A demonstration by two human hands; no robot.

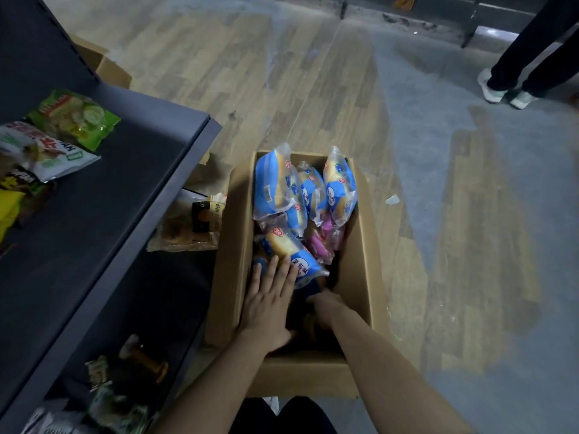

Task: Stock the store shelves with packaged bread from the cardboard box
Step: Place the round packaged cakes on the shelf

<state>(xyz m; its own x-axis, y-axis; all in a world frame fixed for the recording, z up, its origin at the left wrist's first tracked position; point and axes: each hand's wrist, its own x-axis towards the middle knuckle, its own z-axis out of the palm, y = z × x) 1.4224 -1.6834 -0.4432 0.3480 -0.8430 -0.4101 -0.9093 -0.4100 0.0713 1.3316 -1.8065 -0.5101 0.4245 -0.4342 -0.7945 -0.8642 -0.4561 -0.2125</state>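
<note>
So the wood-look floor [313,73] took up most of what we saw, and the cardboard box [360,245] sat on it right in front of us, top open. The dark grey shelf unit [125,189] stood just left of the box, its edge close to the box's left wall. Well beyond the box, off to its far right, somebody's legs [526,57] in dark trousers and pale shoes stood on the floor.

The far half of the box was stuffed with blue bread packs [275,183], a couple of them upright and poking above the rim. One more blue pack [297,255] lay tilted in the middle of the box. Some pink packs [322,242] were wedged beside it, toward the box's right wall.

Our left hand [269,308] was flat with its fingers straight, fingertips on that tilted pack, gripping nothing. Our right hand [326,305] dipped into the dark near end of the box, and honestly we couldn't tell whether its fingers had anything.

On the shelf left of the box lay a green snack bag [76,119] and a white bag [40,148]. A tiny paper scrap [392,199] lay on the floor just right of the box.
</note>
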